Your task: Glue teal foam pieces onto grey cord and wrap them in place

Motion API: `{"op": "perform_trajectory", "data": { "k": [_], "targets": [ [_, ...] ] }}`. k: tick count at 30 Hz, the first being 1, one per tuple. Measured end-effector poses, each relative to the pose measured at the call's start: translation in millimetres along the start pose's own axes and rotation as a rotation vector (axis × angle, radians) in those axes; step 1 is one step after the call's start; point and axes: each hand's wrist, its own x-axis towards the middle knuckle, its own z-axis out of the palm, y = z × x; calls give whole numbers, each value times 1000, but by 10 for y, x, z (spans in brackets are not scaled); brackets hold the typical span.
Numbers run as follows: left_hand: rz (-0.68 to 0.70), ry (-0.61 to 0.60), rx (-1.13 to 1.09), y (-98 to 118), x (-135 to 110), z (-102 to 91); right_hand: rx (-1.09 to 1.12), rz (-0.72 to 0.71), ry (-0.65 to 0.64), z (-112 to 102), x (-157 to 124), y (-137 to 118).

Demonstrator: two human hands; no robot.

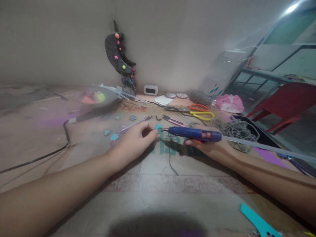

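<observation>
My left hand pinches a small turquoise flower cutout between thumb and fingertips. In my right hand is a blue hot glue gun, its metal nozzle touching or almost touching the flower. A long clear glue stick runs out of its back end. Below the nozzle a grey strand of yarn hangs or lies; its upper end is hard to make out. Left of my left hand lie another turquoise flower and a small turquoise triangular piece.
Behind my hands are a pink cutter, yellow-handled scissors and orange-handled scissors. Grey yarn lies loose at right. A dark yarn-wrapped crescent with coloured dots hangs at the wall. A black cable crosses the left side.
</observation>
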Motion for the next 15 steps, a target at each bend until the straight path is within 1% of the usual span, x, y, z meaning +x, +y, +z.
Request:
{"op": "perform_trajectory", "data": {
  "k": [3, 6, 8, 12, 15],
  "targets": [
    [-16, 2, -3, -39, 13, 0, -30, 3, -7, -4, -1, -32],
    [-40, 4, -33, -59, 26, 2, 35, 26, -30, -5, 8, -21],
    [-55, 9, -76, -50, 30, 3, 58, 11, -19, -23, 12, 3],
    [-70, 19, -134, -19, 27, 7, 39, -35, 7, -131, 6, -12],
    [-80, 0, -148, -25, 21, 10, 91, -57, 19, -246, 36, -140]
  ]
}}
